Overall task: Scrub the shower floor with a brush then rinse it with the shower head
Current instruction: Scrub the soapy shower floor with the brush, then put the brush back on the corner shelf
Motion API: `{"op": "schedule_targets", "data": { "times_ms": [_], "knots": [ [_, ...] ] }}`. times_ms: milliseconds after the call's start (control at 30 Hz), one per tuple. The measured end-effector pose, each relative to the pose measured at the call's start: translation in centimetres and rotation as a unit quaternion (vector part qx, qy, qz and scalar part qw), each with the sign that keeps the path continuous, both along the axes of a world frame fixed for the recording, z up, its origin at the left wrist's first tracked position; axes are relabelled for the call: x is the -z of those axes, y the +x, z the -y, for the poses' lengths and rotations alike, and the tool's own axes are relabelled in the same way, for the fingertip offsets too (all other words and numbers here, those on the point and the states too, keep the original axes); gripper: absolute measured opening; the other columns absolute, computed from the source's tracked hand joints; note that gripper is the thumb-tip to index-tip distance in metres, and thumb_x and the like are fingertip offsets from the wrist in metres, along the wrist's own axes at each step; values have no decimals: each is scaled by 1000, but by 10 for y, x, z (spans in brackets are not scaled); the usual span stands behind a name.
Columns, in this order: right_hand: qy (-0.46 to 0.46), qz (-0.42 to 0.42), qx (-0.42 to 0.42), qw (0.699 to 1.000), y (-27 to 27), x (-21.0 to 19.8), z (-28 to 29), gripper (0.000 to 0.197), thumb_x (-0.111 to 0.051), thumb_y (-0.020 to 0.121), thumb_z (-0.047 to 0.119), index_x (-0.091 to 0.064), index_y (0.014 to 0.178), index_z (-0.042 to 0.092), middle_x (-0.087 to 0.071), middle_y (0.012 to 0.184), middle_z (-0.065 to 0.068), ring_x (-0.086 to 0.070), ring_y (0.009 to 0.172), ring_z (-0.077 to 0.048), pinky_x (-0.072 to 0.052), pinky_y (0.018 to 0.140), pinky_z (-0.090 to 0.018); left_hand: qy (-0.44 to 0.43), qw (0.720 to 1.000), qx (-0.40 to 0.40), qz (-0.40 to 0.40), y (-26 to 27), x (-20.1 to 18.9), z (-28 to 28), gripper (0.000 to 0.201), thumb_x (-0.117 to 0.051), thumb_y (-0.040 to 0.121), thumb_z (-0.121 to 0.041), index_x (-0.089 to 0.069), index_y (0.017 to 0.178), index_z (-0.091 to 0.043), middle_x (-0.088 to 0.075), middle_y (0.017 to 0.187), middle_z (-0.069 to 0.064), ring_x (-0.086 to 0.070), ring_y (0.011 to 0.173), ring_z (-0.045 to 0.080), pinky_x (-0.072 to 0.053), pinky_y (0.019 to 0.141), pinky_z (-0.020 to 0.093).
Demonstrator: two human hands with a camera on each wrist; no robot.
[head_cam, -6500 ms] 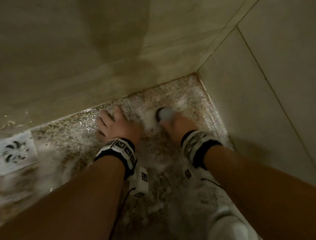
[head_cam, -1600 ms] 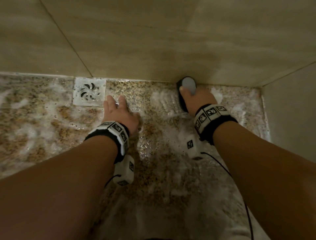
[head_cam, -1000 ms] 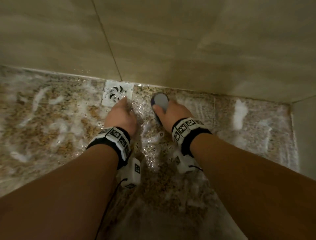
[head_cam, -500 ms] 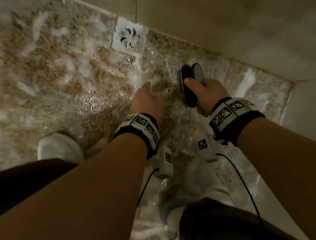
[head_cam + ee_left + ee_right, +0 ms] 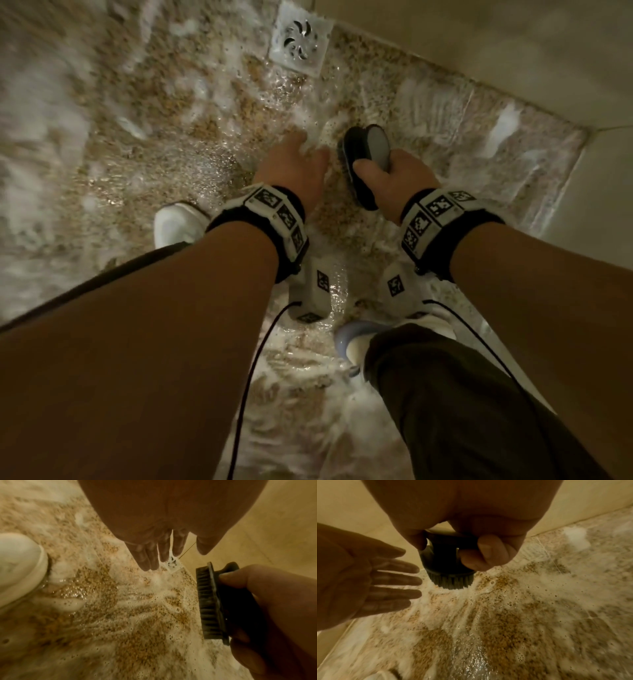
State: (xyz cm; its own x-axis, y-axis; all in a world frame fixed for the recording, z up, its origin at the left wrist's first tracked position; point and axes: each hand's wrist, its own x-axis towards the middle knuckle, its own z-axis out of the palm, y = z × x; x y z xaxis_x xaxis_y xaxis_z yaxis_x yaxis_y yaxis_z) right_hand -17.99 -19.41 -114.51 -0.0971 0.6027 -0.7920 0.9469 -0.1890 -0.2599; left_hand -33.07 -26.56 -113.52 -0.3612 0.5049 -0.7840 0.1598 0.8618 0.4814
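My right hand (image 5: 390, 178) grips a dark scrub brush (image 5: 359, 164) with a grey top, lifted off the floor and turned on its side. In the left wrist view the brush (image 5: 212, 601) has its bristles facing left, held by the right hand (image 5: 267, 601). Curled fingers wrap the brush (image 5: 448, 563) in the right wrist view. My left hand (image 5: 294, 164) hangs beside it, fingers (image 5: 149, 555) straight and empty, above the speckled granite shower floor (image 5: 171, 120), which is wet and covered in white foam. The left hand (image 5: 373, 580) shows its palm, spread. No shower head is in view.
A square white drain cover (image 5: 301, 37) sits at the foot of the beige tiled wall (image 5: 479, 44). A second wall (image 5: 603, 192) closes the corner on the right. My white shoes (image 5: 174, 222) (image 5: 359, 342) stand on the foamy floor below my hands.
The brush has come off the floor and been tipped on its side. Both hands have lifted away from the wall and the view has risen, showing my shoes and legs.
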Motion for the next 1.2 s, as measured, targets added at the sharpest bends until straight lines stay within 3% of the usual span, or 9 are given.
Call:
{"op": "schedule_targets", "data": {
  "times_ms": [100,167,233,467,600,867,967,1067,1200],
  "knots": [
    [2,-13,-24,1000,-10,-27,2,49,-51,93,58,-55,118,16,-61,97,-3,-58,80,-20,-48,66,-32,23,999,16,-34,-8,-25,3,55,-49,106,-49,-44,156,-26,-48,158,-2,-49,142,21,-41,116,39],
    [-2,-16,-10,1000,-13,-46,3,61,-52,92,58,-48,136,17,-59,111,-3,-58,92,-25,-50,79,-37,27,999,7,-35,-11,-44,4,55,-48,106,-49,-45,155,-25,-50,156,-1,-50,140,21,-41,114,37],
    [-2,-15,10,1000,-16,-68,5,71,-52,91,59,-37,147,17,-56,116,-2,-58,94,-27,-49,79,-38,29,999,0,-28,-14,-64,5,56,-48,106,-50,-45,155,-24,-51,155,-1,-52,138,21,-42,111,34],
    [-4,-37,29,999,-16,-147,2,45,-54,87,58,-44,117,26,-61,101,0,-63,77,-23,-51,66,-35,23,999,8,-24,-25,-143,4,56,-42,106,-57,-51,151,-24,-55,152,-1,-52,137,23,-37,102,28],
    [19,-19,6,1000,-11,-197,-8,48,-55,91,53,-51,126,21,-58,104,-1,-52,74,-12,-36,58,-28,24,1000,13,-7,-29,-197,1,58,-40,107,-58,-52,151,-22,-56,151,1,-53,136,26,-42,108,35],
    [56,-26,-48,997,-19,-318,-38,63,-60,90,59,-54,138,18,-67,118,-5,-58,87,-21,-47,76,-30,44,999,4,-3,-41,-324,-19,60,-40,106,-60,-53,149,-19,-56,151,4,-53,137,27,-40,110,38],
    [67,-57,-21,996,-26,-369,-52,57,-63,90,52,-48,135,21,-64,108,-1,-64,86,-21,-56,75,-34,76,996,-37,42,-44,-364,-27,66,-48,99,-69,-54,149,-26,-59,147,-2,-58,130,24,-42,101,35],
    [88,-97,17,991,-28,-416,-66,44,-68,89,44,-45,121,25,-62,97,3,-63,79,-16,-53,67,-29,85,991,-32,95,-43,-398,-37,76,-62,89,-73,-52,150,-29,-59,147,-2,-60,128,23,-45,109,42],
    [88,-150,101,980,-33,-462,-80,43,-74,80,42,-49,111,25,-65,95,2,-69,81,-23,-61,71,-45,80,971,-13,223,-41,-429,-57,116,-81,46,-87,-58,143,-30,-68,133,-2,-66,114,20,-47,110,51]
  ]
}}
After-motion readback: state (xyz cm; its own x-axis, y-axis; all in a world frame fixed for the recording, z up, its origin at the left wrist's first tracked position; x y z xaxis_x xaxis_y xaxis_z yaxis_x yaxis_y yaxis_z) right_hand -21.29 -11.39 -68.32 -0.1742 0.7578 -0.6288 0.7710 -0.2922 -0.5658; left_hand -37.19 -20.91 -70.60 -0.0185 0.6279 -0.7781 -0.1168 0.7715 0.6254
